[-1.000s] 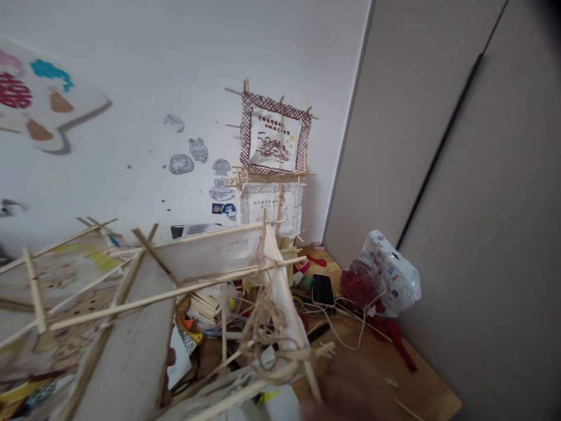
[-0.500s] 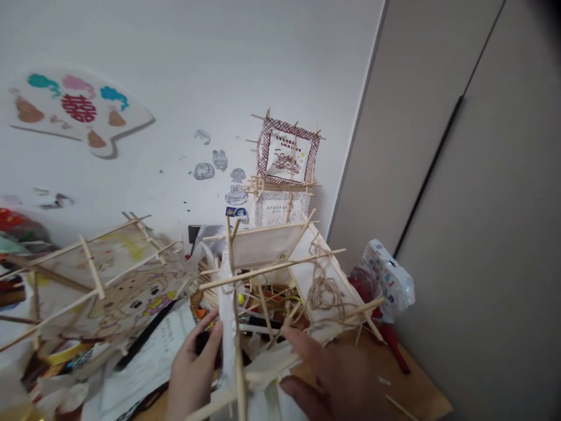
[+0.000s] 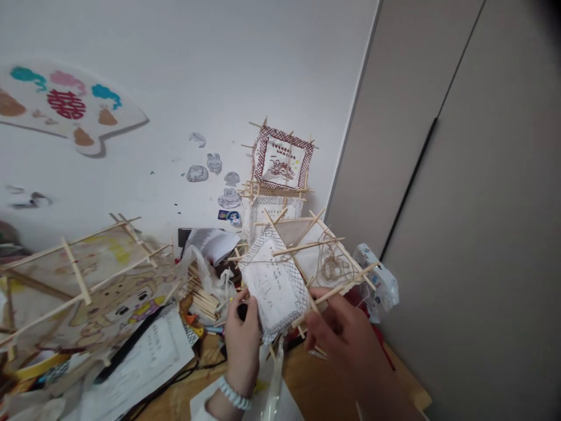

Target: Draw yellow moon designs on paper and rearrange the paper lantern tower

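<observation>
White wall (image 3: 175, 64) at the back of your head view; grey cabinet doors (image 3: 421, 245) close off the right side. On the wall: a painted fan-shaped cutout (image 3: 65, 108), far left, and small drawn cutouts (image 3: 197, 173) nearer the middle. Below them your surface (image 3: 302, 371) is light brown wood, crowded towards the left. There you have a larger frame (image 3: 131, 298) with a cartoon on its paper, a white sheet (image 3: 153, 351) with a dark bar (image 3: 129, 342) across it, and a bundle of sticks (image 3: 204, 301). A tall paper lantern (image 3: 283, 161) stands upright behind your work; a plastic-wrapped pack (image 3: 381, 283) sits by the cabinet.

The stick-and-paper frame (image 3: 276, 286) is in front of you, mid-view, between your hands and tilted. Its lettered panel faces you; that panel's long axis runs steeply from upper left to lower right. The open side shows upwards and to the right, with loose twine (image 3: 333, 263) inside.

Your right hand (image 3: 335, 321) grasps the frame's lower right corner, fingers bent around the sticks. Your left hand (image 3: 243, 330) is curled at the panel's lower left edge, something dark showing between thumb and forefinger; whether it grips the frame, cannot tell.
</observation>
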`<action>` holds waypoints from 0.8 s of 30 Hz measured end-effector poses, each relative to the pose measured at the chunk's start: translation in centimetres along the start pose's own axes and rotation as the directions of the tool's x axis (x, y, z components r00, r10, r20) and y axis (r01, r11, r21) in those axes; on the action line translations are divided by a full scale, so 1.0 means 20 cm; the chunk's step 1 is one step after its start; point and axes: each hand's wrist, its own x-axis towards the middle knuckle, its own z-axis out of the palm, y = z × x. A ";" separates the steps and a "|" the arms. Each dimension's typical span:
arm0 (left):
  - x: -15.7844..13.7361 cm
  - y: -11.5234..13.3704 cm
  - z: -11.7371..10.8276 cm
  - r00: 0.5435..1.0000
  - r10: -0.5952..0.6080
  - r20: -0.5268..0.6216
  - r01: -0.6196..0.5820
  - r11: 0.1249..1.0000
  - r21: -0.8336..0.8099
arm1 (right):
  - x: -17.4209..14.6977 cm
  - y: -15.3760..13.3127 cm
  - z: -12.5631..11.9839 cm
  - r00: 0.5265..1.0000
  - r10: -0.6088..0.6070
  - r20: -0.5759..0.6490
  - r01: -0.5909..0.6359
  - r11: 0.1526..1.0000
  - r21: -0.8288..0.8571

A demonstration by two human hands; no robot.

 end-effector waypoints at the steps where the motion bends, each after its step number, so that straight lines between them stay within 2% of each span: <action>1: -0.01 -0.01 0.01 1.000 0.007 0.002 -0.007 1.000 0.013 | 0.01 0.01 0.00 0.999 0.030 -0.017 -0.029 0.999 0.043; 4: -0.02 -0.02 0.04 1.000 0.006 0.030 -0.007 1.000 0.030 | 0.03 0.06 -0.03 0.996 0.073 -0.059 -0.066 0.991 0.114; 8: -0.02 0.00 0.06 0.982 0.047 0.184 -0.049 0.999 0.005 | 0.05 0.13 -0.11 0.972 0.111 -0.208 -0.080 0.985 0.152; 11: 0.00 0.02 0.05 0.936 0.039 0.351 -0.035 0.999 -0.016 | 0.07 0.16 -0.20 0.935 0.149 -0.322 -0.091 0.978 0.189; 14: -0.01 0.04 0.02 0.866 0.032 0.500 -0.019 0.999 -0.032 | 0.09 0.16 -0.29 0.919 0.145 -0.368 -0.072 0.976 0.204; 20: -0.02 0.00 -0.04 0.749 -0.042 0.661 0.041 0.999 0.018 | 0.06 0.13 -0.45 0.911 0.134 -0.390 -0.078 0.985 0.156; 22: -0.01 -0.02 -0.06 0.736 -0.069 0.674 0.049 0.998 0.048 | 0.04 0.12 -0.49 0.907 0.160 -0.388 -0.112 0.983 0.144; 24: 0.02 -0.03 -0.07 0.751 -0.090 0.654 0.056 0.996 0.072 | 0.02 0.13 -0.54 0.906 0.185 -0.381 -0.145 0.981 0.130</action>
